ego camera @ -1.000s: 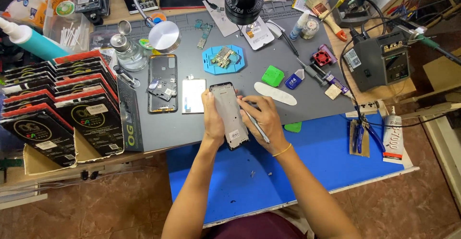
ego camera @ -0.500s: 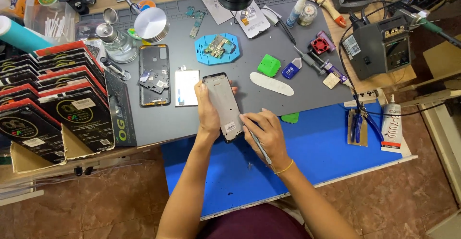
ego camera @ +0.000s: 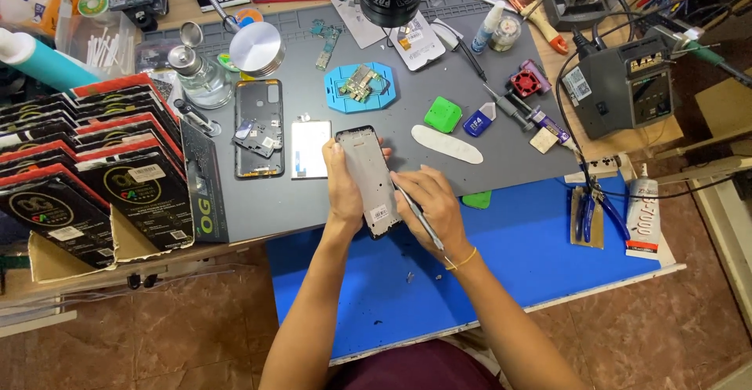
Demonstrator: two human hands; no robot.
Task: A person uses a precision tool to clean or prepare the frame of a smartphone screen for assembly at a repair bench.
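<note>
The left hand [ego camera: 343,190] grips a phone frame [ego camera: 368,178], long axis running near to far, leaning slightly left; the right hand [ego camera: 429,206] pinches a thin tool [ego camera: 415,214] against its near end.

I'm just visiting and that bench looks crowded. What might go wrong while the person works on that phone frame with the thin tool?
The left hand grips the phone frame by one edge only, so it might twist or slip. The thin tool in the right hand presses near its lower end and could skid and scratch it. A loose white panel lies close by and might get knocked.
</note>
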